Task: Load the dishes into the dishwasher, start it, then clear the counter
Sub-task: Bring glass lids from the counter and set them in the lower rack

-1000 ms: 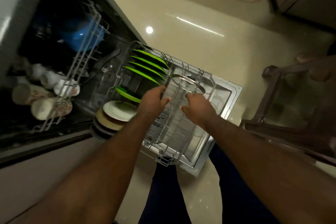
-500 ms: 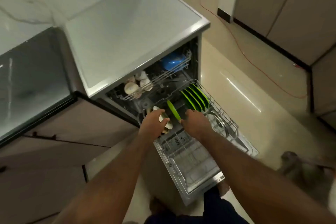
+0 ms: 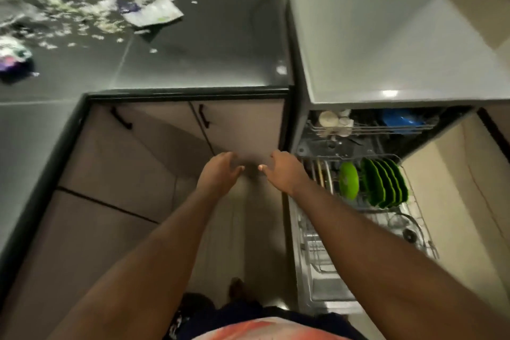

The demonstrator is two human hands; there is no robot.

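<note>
The dishwasher stands open on the right, its lower rack pulled out. Green plates stand upright in that rack, and a glass lid lies behind them toward me. White cups and a blue bowl sit in the upper rack. My left hand and my right hand hover empty, fingers relaxed, in front of the cabinet doors, left of the rack. Neither touches anything.
The dark counter at upper left carries scattered scraps, a torn white packet and a crumpled wrapper. Below it are beige cabinet doors with black handles. The floor lies right of the dishwasher.
Both hands have left the lower rack and the lid they held, and moved left, empty, before the cabinet. My view swung up and left onto the counter.
</note>
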